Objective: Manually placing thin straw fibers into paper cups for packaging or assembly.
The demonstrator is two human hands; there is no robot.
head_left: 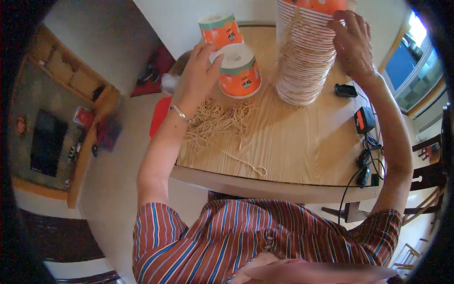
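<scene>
Two upside-down orange-and-green paper tubs stand at the far left of the table: a near paper tub [240,78] and, behind it, another paper tub [220,29]. My left hand [201,66] is over the near tub's left side, thumb and fingers apart; whether it touches the tub is hard to tell. Right of them rises a tall, leaning stack of nested paper tubs [307,61], rims showing, its top cut off by the picture edge. My right hand [352,40] has its bent fingers against the upper right rims, at the orange top tub [321,4].
A loose heap of tan string or rubber bands [217,118] lies on the wooden table [293,151], beside a red thing [161,113]. Along the right edge are a black clip-like piece [345,90], a black-and-orange box [364,119] and tangled black cables [371,151]. Dark chairs stand at the right.
</scene>
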